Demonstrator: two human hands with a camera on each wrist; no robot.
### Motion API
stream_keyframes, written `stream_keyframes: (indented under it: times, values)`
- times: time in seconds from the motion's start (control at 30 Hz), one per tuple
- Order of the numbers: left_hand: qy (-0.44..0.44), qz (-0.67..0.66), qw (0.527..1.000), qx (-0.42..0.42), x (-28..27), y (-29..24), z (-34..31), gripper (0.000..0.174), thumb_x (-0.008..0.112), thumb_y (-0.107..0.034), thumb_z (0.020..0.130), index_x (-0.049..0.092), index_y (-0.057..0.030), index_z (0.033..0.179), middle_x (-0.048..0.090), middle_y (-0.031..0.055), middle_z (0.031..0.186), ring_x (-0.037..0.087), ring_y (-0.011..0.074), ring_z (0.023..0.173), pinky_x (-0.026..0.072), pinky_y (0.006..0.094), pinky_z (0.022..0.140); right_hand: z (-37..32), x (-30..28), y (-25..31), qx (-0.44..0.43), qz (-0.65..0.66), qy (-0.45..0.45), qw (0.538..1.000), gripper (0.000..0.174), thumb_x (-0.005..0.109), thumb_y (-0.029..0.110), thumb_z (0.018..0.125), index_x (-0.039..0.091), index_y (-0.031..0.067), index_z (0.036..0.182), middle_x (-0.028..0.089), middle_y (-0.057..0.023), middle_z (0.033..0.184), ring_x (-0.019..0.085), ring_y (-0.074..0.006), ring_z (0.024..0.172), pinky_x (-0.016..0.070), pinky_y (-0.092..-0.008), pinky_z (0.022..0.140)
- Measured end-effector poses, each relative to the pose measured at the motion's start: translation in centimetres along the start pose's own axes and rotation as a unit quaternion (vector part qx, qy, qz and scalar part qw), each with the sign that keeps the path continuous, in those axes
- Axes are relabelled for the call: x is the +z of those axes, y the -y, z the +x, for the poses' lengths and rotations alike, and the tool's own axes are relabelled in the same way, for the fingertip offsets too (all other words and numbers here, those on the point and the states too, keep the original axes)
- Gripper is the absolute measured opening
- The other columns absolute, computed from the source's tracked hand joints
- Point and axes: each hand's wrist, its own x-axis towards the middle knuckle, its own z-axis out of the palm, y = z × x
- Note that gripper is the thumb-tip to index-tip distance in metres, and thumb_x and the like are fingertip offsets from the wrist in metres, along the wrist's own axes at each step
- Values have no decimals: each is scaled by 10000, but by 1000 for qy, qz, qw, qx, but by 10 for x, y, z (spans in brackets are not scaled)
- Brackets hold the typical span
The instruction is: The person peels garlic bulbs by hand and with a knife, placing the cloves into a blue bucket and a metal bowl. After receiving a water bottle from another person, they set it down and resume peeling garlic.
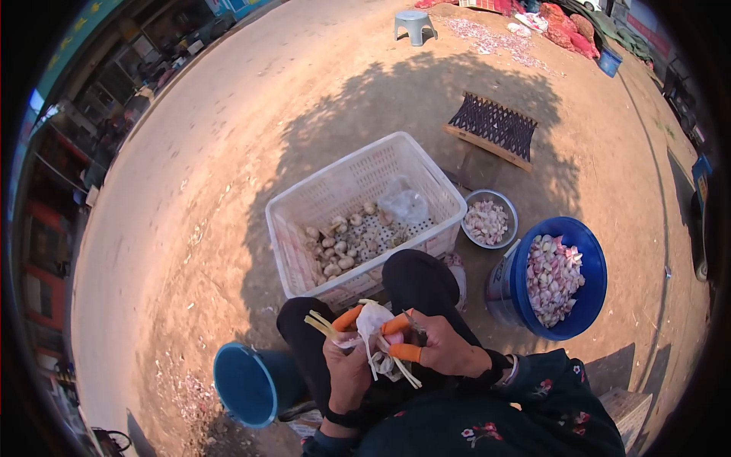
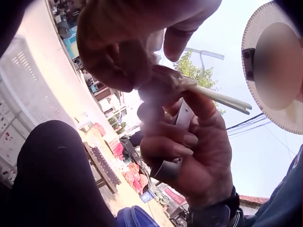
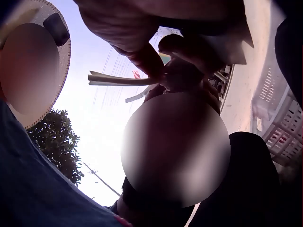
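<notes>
Above the lap, the left hand (image 1: 349,369) grips garlic (image 1: 371,324) with whitish skin and long pale stems (image 1: 323,326). From the other side the right hand (image 1: 449,346) pinches the same garlic, its fingertips in orange covers (image 1: 406,352). The left wrist view shows a metal blade (image 2: 184,115) held in the right hand (image 2: 203,156), with cut stems (image 2: 222,100) poking out beside it. Stems (image 3: 118,80) also stick out between the fingers in the right wrist view, where a blurred patch hides much of the lower hand.
A white crate (image 1: 365,164) with garlic bulbs and a plastic bag stands ahead of the knees. On the right are a metal bowl (image 1: 512,228) and a blue bucket (image 1: 598,282), both holding cloves. Another blue bucket (image 1: 263,385) stands left. Farther off are a slatted stool (image 1: 491,131) and a grey stool (image 1: 415,27).
</notes>
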Motion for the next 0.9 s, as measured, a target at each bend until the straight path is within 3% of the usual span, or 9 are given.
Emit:
stream_keyframes:
  times: [0.13, 0.2, 0.37, 0.43, 0.6, 0.73, 0.8, 0.83, 0.9]
  values:
    - [-2, 118, 993, -9, 0, -8, 3, 331, 647, -106, 811, 526, 23, 1090, 628, 63, 851, 593, 104, 661, 484, 230, 608, -4, 6, 11, -110, -206, 50, 971, 272, 669, 74, 792, 551, 26, 1032, 572, -14, 779, 513, -30, 643, 425, -202, 530]
    - [61, 228, 971, -22, -5, -8, 4, 286, 655, -154, 814, 563, 20, 1021, 622, 34, 768, 585, 93, 637, 466, 227, 601, -2, 5, 5, -131, -255, 10, 958, 300, 692, 99, 760, 552, 21, 1014, 595, -69, 769, 585, -126, 630, 461, -248, 560]
    - [-7, 312, 942, 125, -1, 10, 2, 252, 622, -91, 822, 577, 28, 1039, 614, 40, 729, 577, 93, 650, 461, 238, 594, -8, 11, -13, -145, -183, -48, 971, 317, 686, 137, 785, 490, -1, 993, 594, -96, 764, 586, -122, 633, 458, -247, 557]
    - [-39, 284, 950, 125, 1, 19, 1, 260, 615, -82, 823, 572, 30, 1054, 610, 39, 730, 577, 92, 650, 458, 235, 591, -6, 16, -28, -135, -71, -98, 983, 372, 692, 210, 801, 462, -10, 993, 596, -99, 768, 587, -110, 658, 460, -246, 565]
    - [-22, 304, 933, 193, 9, 30, -3, 326, 588, -76, 842, 528, 39, 1141, 602, 26, 762, 572, 89, 656, 455, 219, 581, -1, 16, -27, -61, -112, -100, 987, 381, 658, 279, 832, 470, -13, 988, 601, -94, 770, 599, -118, 685, 472, -260, 576]
    - [-40, 202, 969, 138, 6, 38, -5, 362, 571, -78, 852, 494, 38, 1186, 602, 37, 779, 575, 93, 674, 465, 233, 600, -1, 19, -24, -17, -148, -87, 985, 313, 593, 254, 881, 482, -12, 1001, 616, -102, 843, 603, -102, 780, 491, -250, 650]
    - [46, 402, 876, 262, 0, 34, 0, 392, 525, -60, 869, 449, 27, 1244, 599, 50, 852, 573, 90, 694, 466, 237, 622, 2, 18, -39, -73, -178, -103, 976, 300, 603, 250, 872, 476, -3, 969, 608, -119, 776, 622, -154, 707, 483, -282, 585]
    - [44, 403, 876, 260, 2, 32, -2, 392, 525, -60, 869, 449, 27, 1244, 599, 50, 852, 573, 90, 694, 466, 237, 622, 4, 17, -47, -130, -207, -120, 962, 289, 613, 247, 862, 470, 7, 937, 600, -137, 709, 640, -207, 634, 475, -314, 521]
    - [26, 287, 953, 92, 6, 26, -6, 400, 480, -38, 882, 429, 14, 1275, 567, 28, 884, 547, 76, 720, 450, 222, 649, 4, 14, -54, -144, -192, -103, 965, 267, 604, 229, 868, 463, 9, 923, 597, -140, 709, 637, -200, 640, 474, -310, 528]
